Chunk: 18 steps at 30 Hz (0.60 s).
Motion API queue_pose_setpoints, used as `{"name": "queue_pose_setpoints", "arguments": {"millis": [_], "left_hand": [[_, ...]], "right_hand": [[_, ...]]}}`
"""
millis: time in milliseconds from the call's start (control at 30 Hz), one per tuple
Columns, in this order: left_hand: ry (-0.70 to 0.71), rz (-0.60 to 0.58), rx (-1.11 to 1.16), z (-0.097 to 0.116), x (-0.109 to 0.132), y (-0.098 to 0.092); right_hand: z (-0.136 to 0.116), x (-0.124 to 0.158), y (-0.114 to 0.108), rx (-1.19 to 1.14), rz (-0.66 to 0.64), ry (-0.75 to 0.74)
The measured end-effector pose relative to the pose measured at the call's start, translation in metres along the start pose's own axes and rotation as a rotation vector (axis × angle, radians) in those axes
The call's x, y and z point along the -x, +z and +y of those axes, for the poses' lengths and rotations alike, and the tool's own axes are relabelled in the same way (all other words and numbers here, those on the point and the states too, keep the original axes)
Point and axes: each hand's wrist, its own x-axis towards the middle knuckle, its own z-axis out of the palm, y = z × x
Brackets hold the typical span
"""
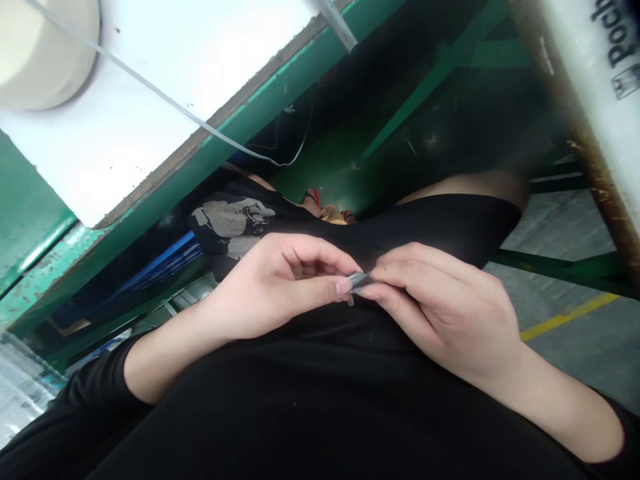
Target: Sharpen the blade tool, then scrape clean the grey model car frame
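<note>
A small dark grey, shiny piece (358, 281) is held between my two hands above my lap. My left hand (285, 283) pinches its left end between thumb and fingers. At its right end, the thumb and index finger of my right hand (445, 310) close on it. The fingertips of both hands nearly meet, and they cover part of the piece, so its full shape is hidden.
A green-edged table with a white top (150, 120) stands at the upper left, bearing a cream round object (45, 60). A thin pale strand (200, 122) hangs over its edge. A metal rod (337, 25) juts out above. A rusty-edged white surface (595, 100) is at the right.
</note>
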Motion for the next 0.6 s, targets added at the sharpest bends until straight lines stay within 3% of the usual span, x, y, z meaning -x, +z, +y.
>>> {"name": "queue_pose_setpoints", "arguments": {"millis": [233, 600], "left_hand": [[-0.042, -0.065, 0.343, -0.005, -0.008, 0.005], [-0.12, -0.013, 0.431, -0.002, -0.008, 0.004]], "right_hand": [[0.0, -0.002, -0.018, 0.004, 0.014, 0.06], [-0.009, 0.009, -0.021, -0.136, 0.147, 0.202]]}}
